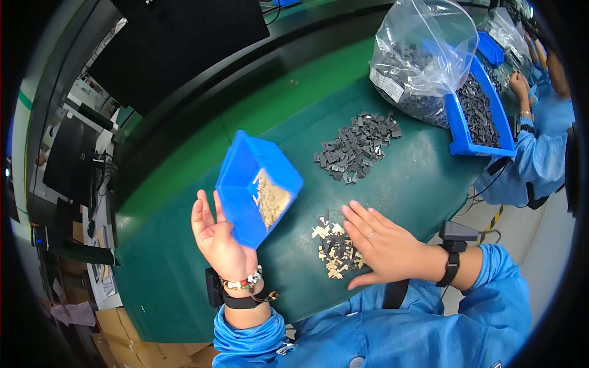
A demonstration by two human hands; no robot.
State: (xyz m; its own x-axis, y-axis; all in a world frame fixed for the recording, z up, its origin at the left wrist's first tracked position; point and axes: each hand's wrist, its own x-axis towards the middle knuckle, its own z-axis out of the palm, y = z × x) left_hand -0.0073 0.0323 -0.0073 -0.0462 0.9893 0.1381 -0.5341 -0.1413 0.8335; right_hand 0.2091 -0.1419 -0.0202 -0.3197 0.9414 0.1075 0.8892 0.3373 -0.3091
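Head view: L hand point(216, 236) tilts blue bin point(245, 184) near table edge point(184, 331).

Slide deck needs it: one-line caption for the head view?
Left hand tilts a small blue plastic bin of beige parts; right hand rests flat beside small beige pieces on green mat.
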